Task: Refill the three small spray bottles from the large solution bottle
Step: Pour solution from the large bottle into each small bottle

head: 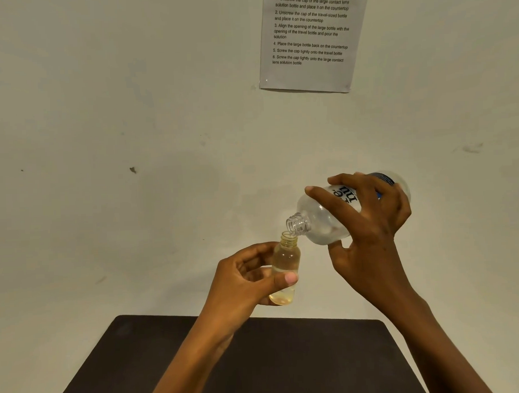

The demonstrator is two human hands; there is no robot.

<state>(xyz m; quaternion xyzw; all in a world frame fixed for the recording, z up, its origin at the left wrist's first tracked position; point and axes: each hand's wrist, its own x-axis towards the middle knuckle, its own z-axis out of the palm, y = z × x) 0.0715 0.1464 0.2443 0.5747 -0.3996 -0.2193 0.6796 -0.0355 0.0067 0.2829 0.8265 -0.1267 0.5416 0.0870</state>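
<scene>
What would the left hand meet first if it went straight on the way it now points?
Likely the open neck of the large bottle, just above the small bottle that the left hand holds; depth unclear.

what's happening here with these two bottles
A person is mid-refill. The right grip holds the large solution bottle tilted, its open neck right at the mouth of the small bottle, which the left grip holds upright above the dark table. Both bottles are uncapped. The small bottle has some yellowish liquid at its bottom; no stream is clearly visible.
</scene>
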